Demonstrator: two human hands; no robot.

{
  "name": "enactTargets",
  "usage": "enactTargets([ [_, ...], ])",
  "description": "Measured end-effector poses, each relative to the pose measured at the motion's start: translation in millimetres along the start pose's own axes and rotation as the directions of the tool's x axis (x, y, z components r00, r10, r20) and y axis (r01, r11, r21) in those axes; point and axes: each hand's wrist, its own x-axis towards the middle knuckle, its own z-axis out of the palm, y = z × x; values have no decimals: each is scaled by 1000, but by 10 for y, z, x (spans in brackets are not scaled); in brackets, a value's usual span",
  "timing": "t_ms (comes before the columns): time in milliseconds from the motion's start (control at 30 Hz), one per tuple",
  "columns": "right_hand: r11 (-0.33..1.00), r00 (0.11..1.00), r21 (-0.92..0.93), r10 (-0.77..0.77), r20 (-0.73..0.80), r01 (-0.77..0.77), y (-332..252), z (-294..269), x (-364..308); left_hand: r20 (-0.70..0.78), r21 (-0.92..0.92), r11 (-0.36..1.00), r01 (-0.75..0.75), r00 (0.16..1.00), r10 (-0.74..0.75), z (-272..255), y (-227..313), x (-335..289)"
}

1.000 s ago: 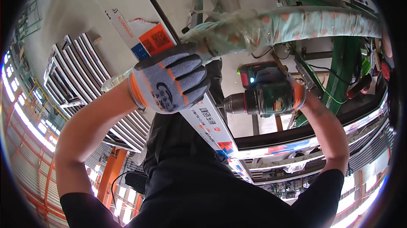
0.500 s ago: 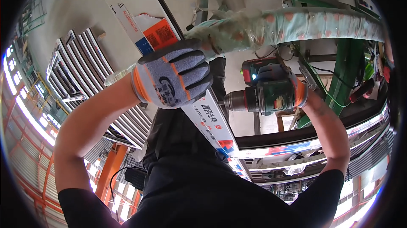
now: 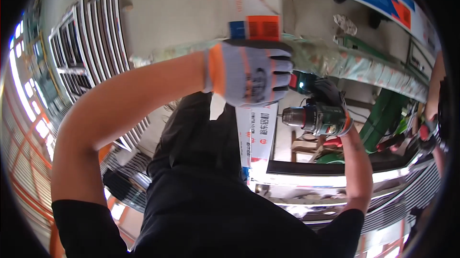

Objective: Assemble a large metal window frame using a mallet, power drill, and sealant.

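My left hand [image 3: 251, 73], in a grey glove with orange trim, is closed over one bar of a metal frame [image 3: 260, 135] covered in printed white film. A loose white flap of film [image 3: 217, 107] hangs by its wrist. In my gloved right hand [image 3: 329, 91] is a green and black cordless drill [image 3: 322, 118], its light lit. The drill's chuck points left toward the frame bar and stands a little apart from it. Under the frame runs a long support bar [image 3: 352, 63] wrapped in pale green padding and clear film; my left hand hides part of it.
Several frames [image 3: 98, 42] stand in a stack at the left. Green metal supports [image 3: 383, 116] stand below the opening at the right. At the right edge a co-worker's arm [image 3: 435, 87] reaches in by the frame. A crumpled piece of plastic [image 3: 345, 24] lies on the floor beyond.
The frame has turned in the view, and its far printed side now shows at the top. Both hands sit farther right. A co-worker's arm shows more at the right edge.
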Motion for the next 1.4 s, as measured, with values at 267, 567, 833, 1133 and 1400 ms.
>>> enactTargets([
  [267, 993, 989, -115, 37, 142, -20, -203, 40, 95, -352, 101, 992, -78, 930, 109, 158, -24, -108],
  [567, 828, 985, -559, 60, 160, 41, -257, 43, -168, -489, 62, 995, -75, 867, 95, 499, -74, 42],
  [833, 911, 990, -407, 106, 97, -57, -473, 44, 90, -423, 244, 961, -133, 877, 229, 383, -72, -14],
  [1133, 898, 766, 87, 416, -491, -432, -70, -15, -1536, -211, 155, 980, -121, 965, 152, 70, 24, 20],
  [1400, 939, 270, 320, 343, -900, -127, -1711, 956, -1483, -116, 220, 973, -67, 989, 94, -129, 61, -48],
])
